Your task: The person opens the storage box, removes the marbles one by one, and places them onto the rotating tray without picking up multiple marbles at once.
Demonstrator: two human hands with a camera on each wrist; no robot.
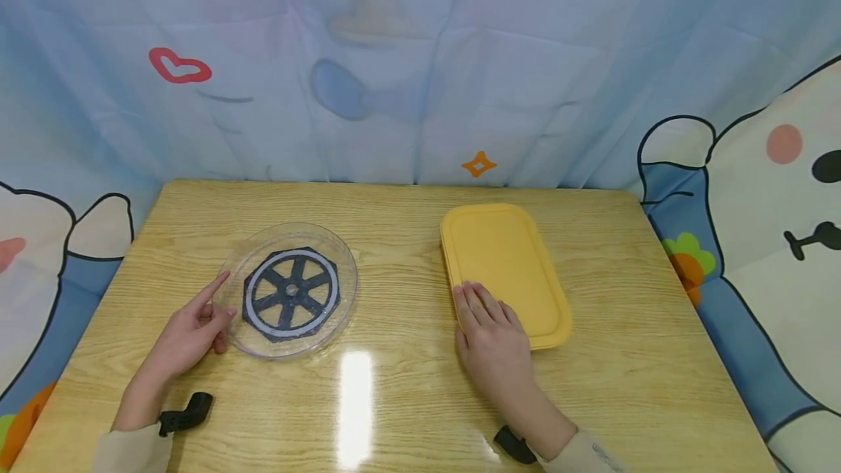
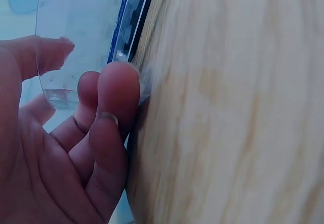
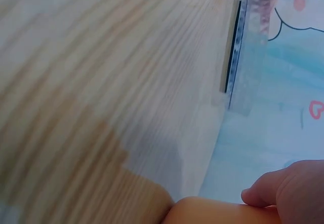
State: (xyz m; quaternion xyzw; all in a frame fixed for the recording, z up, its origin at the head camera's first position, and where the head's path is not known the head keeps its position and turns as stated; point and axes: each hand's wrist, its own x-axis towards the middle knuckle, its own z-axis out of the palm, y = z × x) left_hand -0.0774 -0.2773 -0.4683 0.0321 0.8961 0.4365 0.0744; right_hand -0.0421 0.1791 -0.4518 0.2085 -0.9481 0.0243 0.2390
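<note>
I'm resting my straight-fingered right grip point(image 1: 496, 356) on the yellow rounded-rectangular plastic piece point(image 1: 509, 261); my left grip point(image 1: 187, 334) is touching the clear round plastic dish point(image 1: 348, 268) (pinching or not, I'm failing to tell); both are sitting apart on the wooden worktop point(image 1: 401, 268), setting-out seemingly done, further handling remaining
</note>
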